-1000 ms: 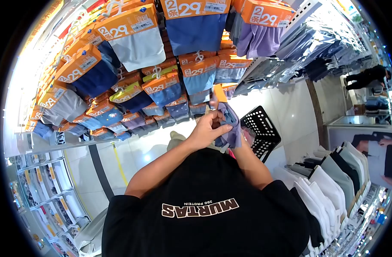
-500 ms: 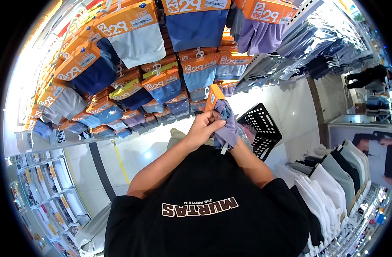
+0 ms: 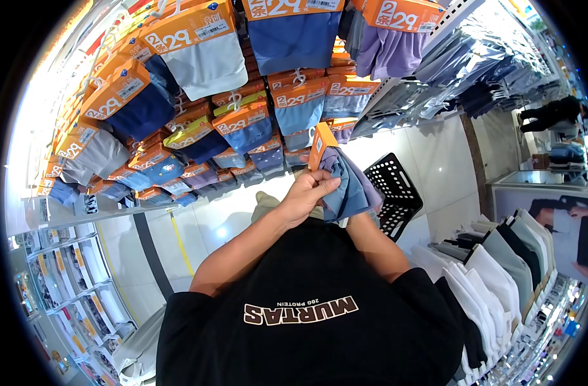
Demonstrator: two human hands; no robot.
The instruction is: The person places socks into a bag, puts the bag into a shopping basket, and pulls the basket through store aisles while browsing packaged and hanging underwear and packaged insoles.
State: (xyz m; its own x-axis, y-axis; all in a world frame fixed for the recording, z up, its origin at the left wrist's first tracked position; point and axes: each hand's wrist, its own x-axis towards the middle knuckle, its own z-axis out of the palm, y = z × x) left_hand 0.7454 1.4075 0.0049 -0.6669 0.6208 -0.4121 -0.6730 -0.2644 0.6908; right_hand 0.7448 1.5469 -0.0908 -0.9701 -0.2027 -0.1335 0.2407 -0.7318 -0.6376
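Observation:
Close in front of my chest, my left hand (image 3: 311,195) is closed on a pack of underwear (image 3: 346,191), thumb on top near the orange header card (image 3: 321,145). Blue-grey cloth faces me, and purple cloth shows behind it on the right. My right forearm (image 3: 372,241) reaches up behind the pack. The cloth hides most of my right hand, so its grip cannot be seen.
Ahead hang rows of underwear packs (image 3: 297,42) with orange cards. A black perforated basket (image 3: 397,193) is beyond my right arm. Hanging garments (image 3: 493,273) stand at right, shelves (image 3: 69,283) at left. Another person (image 3: 554,116) is far right.
The cloth of the pack has been spread and turned, so the blue-grey layer now shows in front of the purple one. My left hand has barely moved.

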